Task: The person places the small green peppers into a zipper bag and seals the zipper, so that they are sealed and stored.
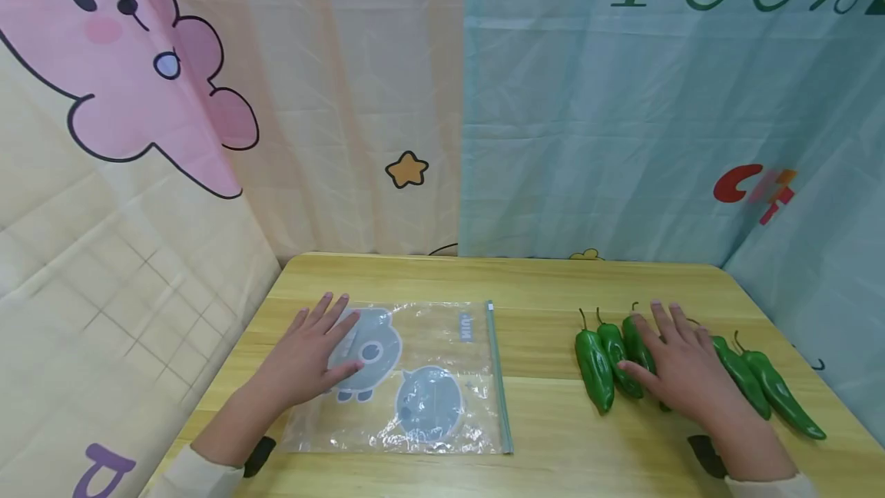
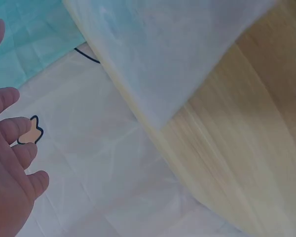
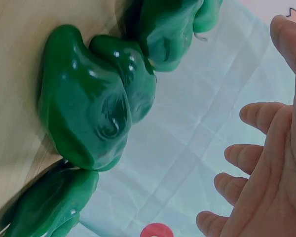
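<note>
My left hand (image 1: 311, 352), fingers spread, is over the left side of a clear zip bag (image 1: 442, 344) printed with grey-blue animal figures. The bag lies flat, its green zip strip (image 1: 499, 383) along the right side. In the left wrist view the fingers (image 2: 15, 131) are straight and the palm holds nothing. On the right, my right hand (image 1: 681, 367) hovers with spread fingers above a row of several green peppers (image 1: 594, 371), partly hiding those in the middle. The right wrist view shows the peppers (image 3: 86, 106) apart from the fingers (image 3: 244, 158), with nothing in the palm.
The wooden table (image 1: 546, 436) has rounded far corners. Printed cloth curtains (image 1: 359, 98) hang close behind its back edge and along both sides. Bare wood lies between the bag and the peppers.
</note>
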{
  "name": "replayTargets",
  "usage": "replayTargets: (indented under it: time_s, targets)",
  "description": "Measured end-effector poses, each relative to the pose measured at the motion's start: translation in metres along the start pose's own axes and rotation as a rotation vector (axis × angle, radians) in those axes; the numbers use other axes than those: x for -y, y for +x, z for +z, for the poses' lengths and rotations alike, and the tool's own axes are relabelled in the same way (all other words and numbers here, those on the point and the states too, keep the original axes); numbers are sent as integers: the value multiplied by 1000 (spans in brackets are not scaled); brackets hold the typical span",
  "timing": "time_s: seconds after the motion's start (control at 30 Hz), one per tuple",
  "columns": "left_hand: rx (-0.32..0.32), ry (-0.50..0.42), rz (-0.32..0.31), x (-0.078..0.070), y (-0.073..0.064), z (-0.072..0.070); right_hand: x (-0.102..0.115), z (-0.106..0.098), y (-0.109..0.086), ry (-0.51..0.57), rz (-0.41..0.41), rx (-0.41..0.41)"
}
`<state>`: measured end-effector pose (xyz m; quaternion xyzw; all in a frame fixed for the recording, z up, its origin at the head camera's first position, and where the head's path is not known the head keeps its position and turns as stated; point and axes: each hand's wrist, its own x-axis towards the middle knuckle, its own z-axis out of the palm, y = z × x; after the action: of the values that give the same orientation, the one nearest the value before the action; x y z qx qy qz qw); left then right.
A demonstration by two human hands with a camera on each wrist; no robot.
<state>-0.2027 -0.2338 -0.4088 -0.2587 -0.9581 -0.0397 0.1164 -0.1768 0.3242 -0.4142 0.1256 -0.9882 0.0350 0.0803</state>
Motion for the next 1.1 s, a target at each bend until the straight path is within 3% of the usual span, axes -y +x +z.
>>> replayTargets:
  time_s: [0.33,0.6,0.93,1.1]
  targets:
    - [42,-7,92,-10,16,0,9,0,1,-2,-23,-24]
    - [40,1,140,-19,31,1,15,1,2,5,-44,-44]
    - [55,-25,190,-38,45,13,24,1,8,17,-65,-28]
    - [98,-50,207,-49,51,20,31,2,12,-1,-79,-15]
